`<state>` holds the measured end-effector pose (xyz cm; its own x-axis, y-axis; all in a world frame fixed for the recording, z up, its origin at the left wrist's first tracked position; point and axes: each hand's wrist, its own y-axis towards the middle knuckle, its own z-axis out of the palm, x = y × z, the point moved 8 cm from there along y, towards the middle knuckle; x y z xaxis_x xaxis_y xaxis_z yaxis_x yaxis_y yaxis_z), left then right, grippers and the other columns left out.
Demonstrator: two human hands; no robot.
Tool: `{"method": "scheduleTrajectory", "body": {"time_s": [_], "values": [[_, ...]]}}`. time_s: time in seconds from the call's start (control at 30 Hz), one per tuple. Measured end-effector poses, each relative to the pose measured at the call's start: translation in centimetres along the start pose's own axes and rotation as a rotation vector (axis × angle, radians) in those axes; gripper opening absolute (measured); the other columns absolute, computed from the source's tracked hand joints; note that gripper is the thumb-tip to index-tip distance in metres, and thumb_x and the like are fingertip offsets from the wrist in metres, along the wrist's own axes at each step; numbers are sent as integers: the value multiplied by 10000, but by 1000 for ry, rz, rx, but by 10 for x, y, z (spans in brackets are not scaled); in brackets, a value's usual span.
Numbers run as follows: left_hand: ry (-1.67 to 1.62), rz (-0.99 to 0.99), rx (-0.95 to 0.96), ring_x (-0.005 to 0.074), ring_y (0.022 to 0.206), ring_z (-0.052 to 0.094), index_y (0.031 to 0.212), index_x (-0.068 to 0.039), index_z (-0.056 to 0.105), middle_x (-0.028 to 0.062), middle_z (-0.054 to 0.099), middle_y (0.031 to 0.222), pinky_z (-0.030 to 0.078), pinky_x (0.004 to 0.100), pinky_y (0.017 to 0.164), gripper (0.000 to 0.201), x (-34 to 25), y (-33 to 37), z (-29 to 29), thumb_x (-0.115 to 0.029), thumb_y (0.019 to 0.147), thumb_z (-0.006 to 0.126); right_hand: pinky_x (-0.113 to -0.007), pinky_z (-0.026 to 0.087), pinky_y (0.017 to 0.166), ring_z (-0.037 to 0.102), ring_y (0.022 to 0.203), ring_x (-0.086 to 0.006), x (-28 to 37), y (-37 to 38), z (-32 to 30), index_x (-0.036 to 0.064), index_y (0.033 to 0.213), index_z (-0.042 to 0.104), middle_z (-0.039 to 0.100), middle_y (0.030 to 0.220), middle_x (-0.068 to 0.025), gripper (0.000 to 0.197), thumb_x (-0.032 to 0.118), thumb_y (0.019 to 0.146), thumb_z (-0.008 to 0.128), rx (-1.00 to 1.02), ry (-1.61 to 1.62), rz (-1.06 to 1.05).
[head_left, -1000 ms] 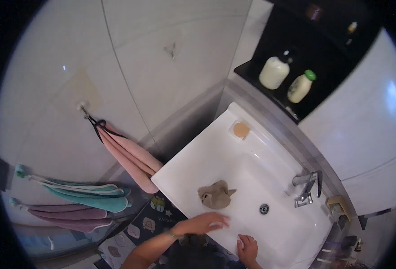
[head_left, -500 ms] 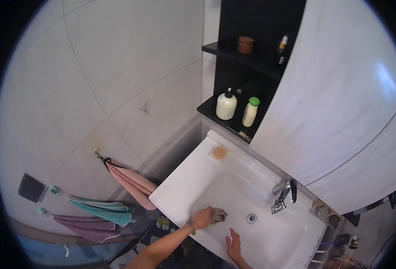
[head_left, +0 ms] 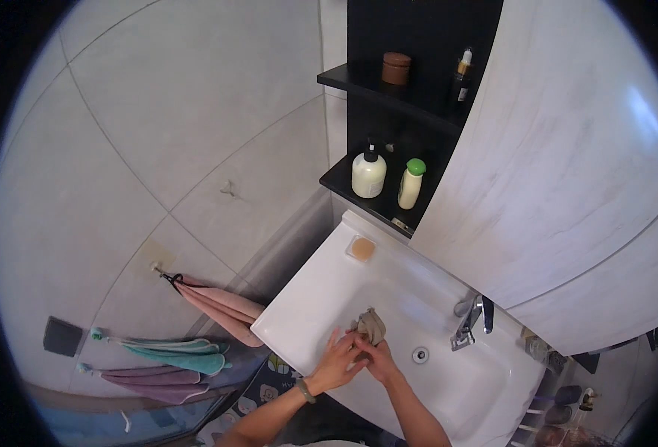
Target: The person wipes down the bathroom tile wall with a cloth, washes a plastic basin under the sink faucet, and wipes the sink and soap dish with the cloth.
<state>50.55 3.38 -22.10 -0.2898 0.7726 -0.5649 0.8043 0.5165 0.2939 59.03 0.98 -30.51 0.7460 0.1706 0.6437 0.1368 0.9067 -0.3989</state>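
A small crumpled grey-beige cloth (head_left: 371, 325) is held up over the left part of the white washbasin (head_left: 288, 313). My right hand (head_left: 378, 362) is closed on its lower part, fingers bent inward. From the left, my left hand (head_left: 335, 365) meets it, thumb and forefinger at the cloth's lower end, some other fingers spread apart. A bracelet (head_left: 304, 390) circles my left wrist. Where the two hands meet, the fingertips partly hide one another and the cloth. The drain (head_left: 420, 355) lies to the right of my hands.
A chrome tap (head_left: 469, 328) rises at the basin's back right. An orange soap bar (head_left: 363, 248) sits in a dish at the back left corner. Black shelves hold a pump bottle (head_left: 369, 175) and a green-capped bottle (head_left: 411, 185). A pink towel (head_left: 221, 305) hangs at left.
My right hand has come up and left to join my left hand, closing on the cloth. The cloth has shifted up and slightly right, and my left hand's fingers have partly spread.
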Motion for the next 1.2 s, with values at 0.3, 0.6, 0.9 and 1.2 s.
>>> {"method": "scheduleTrajectory", "body": {"time_s": [0.3,0.6,0.9,1.2], "values": [[-1720,-209,389,209,1103,501,1377,-55,384,114,508,1227,402,351,961,722,17,55,-18,-467,845,646,-212,320,482,413,570,-89,-23,-43,55,24,996,517,465,731,-7,203,-4,814,601,297,343,527],[-1306,-318,548,58,706,513,1063,-45,602,-5,534,765,439,227,641,171,-17,65,6,-167,949,564,-244,282,400,347,399,-103,-2,-47,42,101,744,498,421,545,18,161,81,793,650,-68,-152,396],[-644,-402,-77,235,743,578,1054,-69,584,161,613,880,471,347,702,178,17,47,51,-40,882,544,-242,302,391,444,448,-100,-20,-22,-37,106,724,474,461,565,5,194,124,821,641,-500,-554,-178],[-1779,-51,769,234,1068,523,991,-31,552,133,562,1108,396,369,955,578,-72,110,-33,-559,970,318,-231,251,386,410,436,-82,37,-98,128,111,729,426,454,567,40,369,229,711,775,804,401,321]]}}
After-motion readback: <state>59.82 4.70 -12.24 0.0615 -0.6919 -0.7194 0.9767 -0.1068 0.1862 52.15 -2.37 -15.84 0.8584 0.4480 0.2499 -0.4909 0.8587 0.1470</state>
